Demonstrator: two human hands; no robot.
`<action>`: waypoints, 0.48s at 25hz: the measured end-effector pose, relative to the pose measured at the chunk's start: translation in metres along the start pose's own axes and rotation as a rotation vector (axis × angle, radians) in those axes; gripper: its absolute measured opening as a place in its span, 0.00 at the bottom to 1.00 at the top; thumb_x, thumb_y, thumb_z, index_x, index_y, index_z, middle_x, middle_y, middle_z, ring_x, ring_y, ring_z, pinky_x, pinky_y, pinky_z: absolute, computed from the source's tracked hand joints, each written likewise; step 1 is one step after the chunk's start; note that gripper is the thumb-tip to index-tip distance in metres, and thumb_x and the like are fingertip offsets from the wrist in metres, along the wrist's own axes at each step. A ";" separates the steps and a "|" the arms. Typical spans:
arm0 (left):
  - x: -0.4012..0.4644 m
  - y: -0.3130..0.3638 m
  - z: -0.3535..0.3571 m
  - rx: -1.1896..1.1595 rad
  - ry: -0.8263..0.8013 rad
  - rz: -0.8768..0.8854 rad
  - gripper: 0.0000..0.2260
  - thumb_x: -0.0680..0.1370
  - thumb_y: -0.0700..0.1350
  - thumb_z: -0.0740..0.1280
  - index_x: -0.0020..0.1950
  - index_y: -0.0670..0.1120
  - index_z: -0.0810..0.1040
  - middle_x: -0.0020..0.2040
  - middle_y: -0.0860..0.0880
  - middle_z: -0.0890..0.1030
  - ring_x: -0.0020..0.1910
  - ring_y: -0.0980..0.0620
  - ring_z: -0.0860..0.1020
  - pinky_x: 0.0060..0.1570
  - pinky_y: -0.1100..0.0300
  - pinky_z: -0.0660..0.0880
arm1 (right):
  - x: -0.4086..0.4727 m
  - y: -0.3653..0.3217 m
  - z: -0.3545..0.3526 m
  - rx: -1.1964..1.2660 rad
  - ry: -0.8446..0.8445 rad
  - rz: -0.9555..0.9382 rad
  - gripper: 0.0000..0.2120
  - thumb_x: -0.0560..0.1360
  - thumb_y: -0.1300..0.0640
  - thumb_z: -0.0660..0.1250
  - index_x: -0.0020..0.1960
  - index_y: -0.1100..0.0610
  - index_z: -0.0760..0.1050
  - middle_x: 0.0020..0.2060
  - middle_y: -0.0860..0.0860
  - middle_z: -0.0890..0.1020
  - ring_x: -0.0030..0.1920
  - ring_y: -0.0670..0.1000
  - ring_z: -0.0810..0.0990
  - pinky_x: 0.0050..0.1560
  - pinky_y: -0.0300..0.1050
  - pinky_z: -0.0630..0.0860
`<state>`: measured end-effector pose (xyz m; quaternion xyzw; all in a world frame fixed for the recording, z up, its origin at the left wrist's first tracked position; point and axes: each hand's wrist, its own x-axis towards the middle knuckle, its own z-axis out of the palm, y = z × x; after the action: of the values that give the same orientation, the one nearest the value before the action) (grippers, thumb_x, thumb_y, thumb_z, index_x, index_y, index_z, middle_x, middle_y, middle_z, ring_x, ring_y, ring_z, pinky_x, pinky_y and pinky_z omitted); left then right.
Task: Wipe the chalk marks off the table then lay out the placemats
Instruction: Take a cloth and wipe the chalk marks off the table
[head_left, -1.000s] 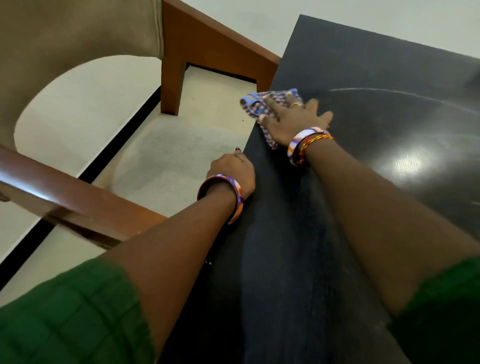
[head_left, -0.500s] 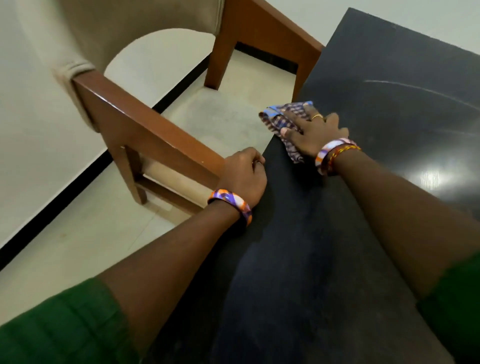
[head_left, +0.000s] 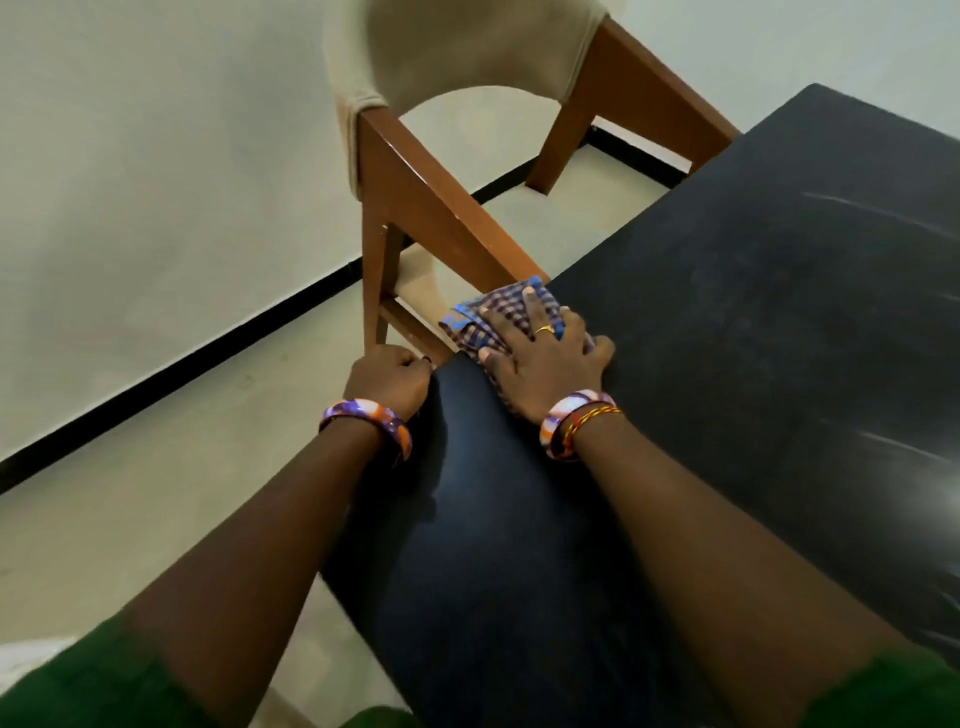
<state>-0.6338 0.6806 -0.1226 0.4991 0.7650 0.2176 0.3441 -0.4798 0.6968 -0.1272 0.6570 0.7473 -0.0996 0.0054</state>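
Note:
My right hand (head_left: 540, 358) lies flat, fingers spread, pressing a blue and brown checked cloth (head_left: 480, 325) onto the left edge of the dark table (head_left: 727, 364). Part of the cloth hangs over that edge. My left hand (head_left: 387, 379) is curled against the table's left edge, just left of the cloth; what its fingers hold is hidden. Faint white chalk streaks (head_left: 872, 210) show on the table's far right side. No placemats are in view.
A wooden chair (head_left: 431, 208) with a beige padded back stands close against the table's left side, its armrest just beyond the cloth. Pale floor (head_left: 130, 493) and a white wall with a black skirting line lie to the left.
My right hand has drawn the cloth back along the table's left edge toward me. My left hand slid back along the edge too. The view swung, showing more of the chair.

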 end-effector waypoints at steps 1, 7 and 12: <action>-0.010 -0.013 -0.007 -0.006 0.060 -0.039 0.11 0.77 0.42 0.62 0.45 0.36 0.80 0.44 0.40 0.79 0.44 0.43 0.76 0.36 0.61 0.66 | -0.009 -0.011 0.003 -0.006 -0.003 -0.042 0.22 0.79 0.39 0.47 0.73 0.35 0.51 0.77 0.47 0.46 0.75 0.61 0.48 0.68 0.66 0.49; -0.080 -0.083 -0.038 0.055 0.248 -0.022 0.12 0.78 0.40 0.59 0.50 0.39 0.82 0.47 0.42 0.82 0.45 0.46 0.75 0.43 0.63 0.65 | -0.053 -0.068 0.020 -0.025 -0.053 -0.243 0.23 0.79 0.40 0.48 0.73 0.38 0.53 0.77 0.48 0.47 0.75 0.62 0.46 0.68 0.67 0.47; -0.096 -0.105 -0.038 -0.050 0.291 0.029 0.11 0.79 0.38 0.60 0.54 0.38 0.81 0.51 0.38 0.82 0.52 0.40 0.78 0.44 0.59 0.68 | -0.076 -0.096 0.030 -0.031 -0.063 -0.332 0.23 0.79 0.40 0.48 0.74 0.38 0.52 0.77 0.49 0.49 0.75 0.62 0.46 0.68 0.67 0.47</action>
<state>-0.7013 0.5504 -0.1386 0.4644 0.7939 0.3117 0.2388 -0.5670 0.6061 -0.1321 0.5211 0.8464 -0.1080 0.0225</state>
